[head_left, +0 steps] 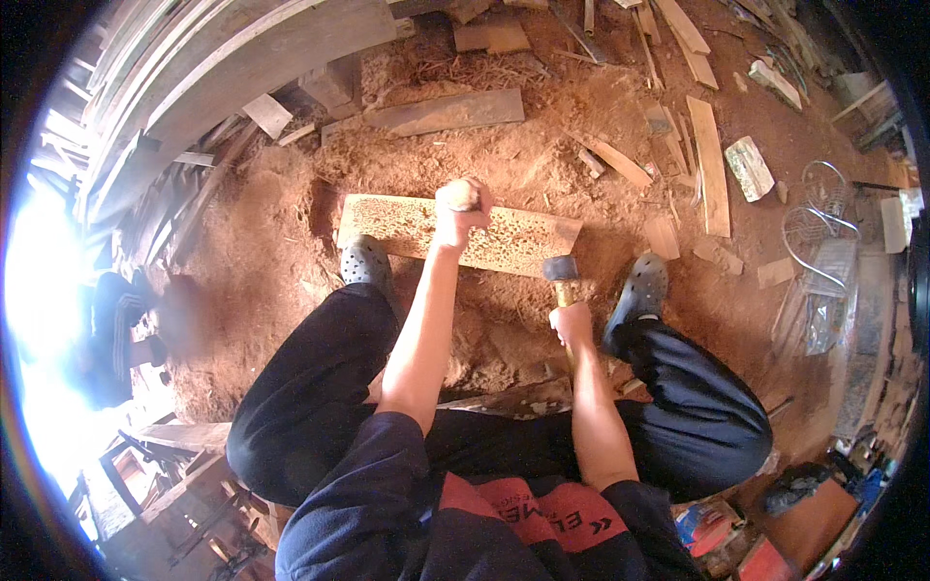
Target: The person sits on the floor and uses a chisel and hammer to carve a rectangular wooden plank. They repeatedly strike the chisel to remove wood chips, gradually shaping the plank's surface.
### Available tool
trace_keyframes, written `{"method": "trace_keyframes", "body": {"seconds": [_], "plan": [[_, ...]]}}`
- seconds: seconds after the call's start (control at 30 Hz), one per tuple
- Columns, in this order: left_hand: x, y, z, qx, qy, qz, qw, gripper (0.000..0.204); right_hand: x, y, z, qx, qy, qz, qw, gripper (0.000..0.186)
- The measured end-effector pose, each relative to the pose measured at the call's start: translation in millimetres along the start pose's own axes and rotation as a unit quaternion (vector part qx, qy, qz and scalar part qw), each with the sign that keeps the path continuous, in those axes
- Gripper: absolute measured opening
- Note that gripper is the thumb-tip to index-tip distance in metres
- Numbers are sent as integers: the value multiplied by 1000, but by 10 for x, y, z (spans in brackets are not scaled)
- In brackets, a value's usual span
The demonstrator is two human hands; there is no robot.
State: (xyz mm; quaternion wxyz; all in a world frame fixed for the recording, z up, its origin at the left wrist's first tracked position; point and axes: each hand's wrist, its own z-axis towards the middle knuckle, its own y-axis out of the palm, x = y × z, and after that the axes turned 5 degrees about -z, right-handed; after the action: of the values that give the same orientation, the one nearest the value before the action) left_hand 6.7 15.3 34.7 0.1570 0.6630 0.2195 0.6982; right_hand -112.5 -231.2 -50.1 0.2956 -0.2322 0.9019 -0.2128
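Note:
A pale wooden board (523,232), covered in small dark pits, lies across the ground between my feet. My left hand (460,208) is closed in a fist over the middle of the board. A dark end shows at the top of the fist, but the rest of what it grips is hidden. My right hand (573,324) is wrapped round the handle of a hammer (560,269). The hammer's dark, blocky head is up, overlapping the board's near right edge in view, and a yellowish band sits below it. Whether the head touches the board, I cannot tell.
Grey clogs (366,261) on my feet stand near the board's ends. Stacked planks (262,68) fill the far left. Loose wood strips (710,165) and a pale block (749,169) lie at right, near a wire rack (823,232). Reddish sawdust and dirt (242,290) cover the ground.

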Motion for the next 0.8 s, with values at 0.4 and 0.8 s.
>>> {"method": "trace_keyframes", "body": {"seconds": [0.4, 0.8], "plan": [[-257, 86, -170, -111, -37, 232, 966, 16, -12, -15, -5, -25, 9, -19, 999, 15], [-324, 386, -253, -185, -45, 349, 918, 26, 2, -14, 15, 5, 1, 15, 1000, 16]]}}
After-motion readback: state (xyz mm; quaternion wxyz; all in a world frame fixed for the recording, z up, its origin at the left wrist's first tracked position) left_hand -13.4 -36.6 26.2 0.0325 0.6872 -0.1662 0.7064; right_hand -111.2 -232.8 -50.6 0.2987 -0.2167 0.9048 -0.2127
